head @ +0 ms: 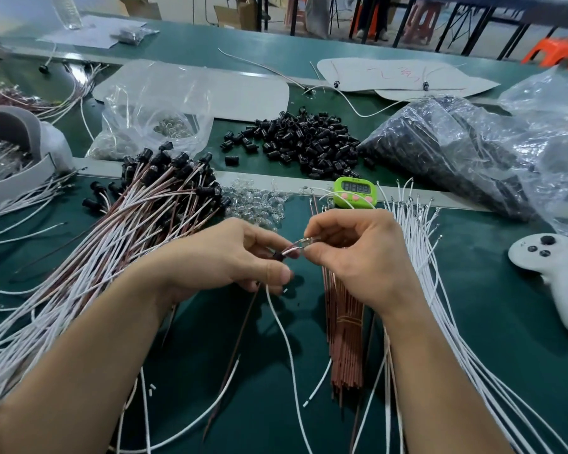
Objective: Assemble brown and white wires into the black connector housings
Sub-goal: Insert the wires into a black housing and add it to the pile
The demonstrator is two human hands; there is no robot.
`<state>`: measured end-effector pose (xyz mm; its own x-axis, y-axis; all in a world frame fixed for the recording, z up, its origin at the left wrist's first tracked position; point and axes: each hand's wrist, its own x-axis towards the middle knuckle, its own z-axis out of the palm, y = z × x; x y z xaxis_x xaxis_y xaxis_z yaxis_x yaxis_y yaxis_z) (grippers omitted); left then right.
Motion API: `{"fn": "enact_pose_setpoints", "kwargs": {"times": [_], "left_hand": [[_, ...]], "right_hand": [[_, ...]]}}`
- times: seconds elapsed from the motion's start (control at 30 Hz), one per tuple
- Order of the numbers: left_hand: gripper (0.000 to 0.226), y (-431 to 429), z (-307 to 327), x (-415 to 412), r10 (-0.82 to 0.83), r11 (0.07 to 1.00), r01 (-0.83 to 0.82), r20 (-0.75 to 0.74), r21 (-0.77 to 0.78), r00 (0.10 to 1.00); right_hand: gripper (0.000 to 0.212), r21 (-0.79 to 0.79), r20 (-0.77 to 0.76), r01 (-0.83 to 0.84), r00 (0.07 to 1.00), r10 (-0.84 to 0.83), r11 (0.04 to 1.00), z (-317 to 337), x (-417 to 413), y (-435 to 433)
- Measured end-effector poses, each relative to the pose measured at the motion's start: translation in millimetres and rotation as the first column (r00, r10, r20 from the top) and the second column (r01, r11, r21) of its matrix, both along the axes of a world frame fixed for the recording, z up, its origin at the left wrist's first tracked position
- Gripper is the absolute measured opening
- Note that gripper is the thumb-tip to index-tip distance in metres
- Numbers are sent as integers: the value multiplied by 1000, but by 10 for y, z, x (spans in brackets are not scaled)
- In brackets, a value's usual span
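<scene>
Your left hand (240, 257) pinches the black housing (278, 255) above the surface (473, 290), white wire (283, 326) and brown wire (243, 326) trailing below; your right hand (354, 257) pinches the wire ends (300, 245), so hold them aligned and press straight in

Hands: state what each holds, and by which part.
Left hand pinches the black housing around its body; right hand pinches the small clear piece by its far tip.
</scene>
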<state>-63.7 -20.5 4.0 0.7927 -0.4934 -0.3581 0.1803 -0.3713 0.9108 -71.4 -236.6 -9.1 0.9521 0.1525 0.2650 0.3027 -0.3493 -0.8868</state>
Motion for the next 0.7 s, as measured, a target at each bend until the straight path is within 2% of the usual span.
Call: {"fn": "enact_pose_setpoints", "kwargs": {"times": [0.1,0.2,0.33,0.4,0.47,0.6,0.7], "left_hand": [[39,14,-5,-7,-54,998,52,-101,-23,993],[26,-7,-4,3,-24,986,4,-122,-168,992],[9,-94,18,0,131,941,-159,-114,-299,985],[25,-114,34,2,235,907,-261,-116,-331,965],[30,-117,58,5,319,877,-337,-111,-341,941],[18,-132,80,6,372,849,-386,-111,-360,922],[18,-146,71,-4,419,870,-399,6,-290,908]], "right_hand": [[24,46,-20,55,998,-54,997,-5,27,-62],[24,83,-10,74,997,-74,994,36,67,-106],[25,195,-3,72,997,-73,978,143,104,-129],[25,243,-8,60,998,-60,968,189,106,-114],[26,223,-5,65,998,-66,973,211,97,-97],[24,157,-3,96,995,-96,983,213,56,-94],[22,136,-10,112,994,-112,984,174,41,-99]]}}
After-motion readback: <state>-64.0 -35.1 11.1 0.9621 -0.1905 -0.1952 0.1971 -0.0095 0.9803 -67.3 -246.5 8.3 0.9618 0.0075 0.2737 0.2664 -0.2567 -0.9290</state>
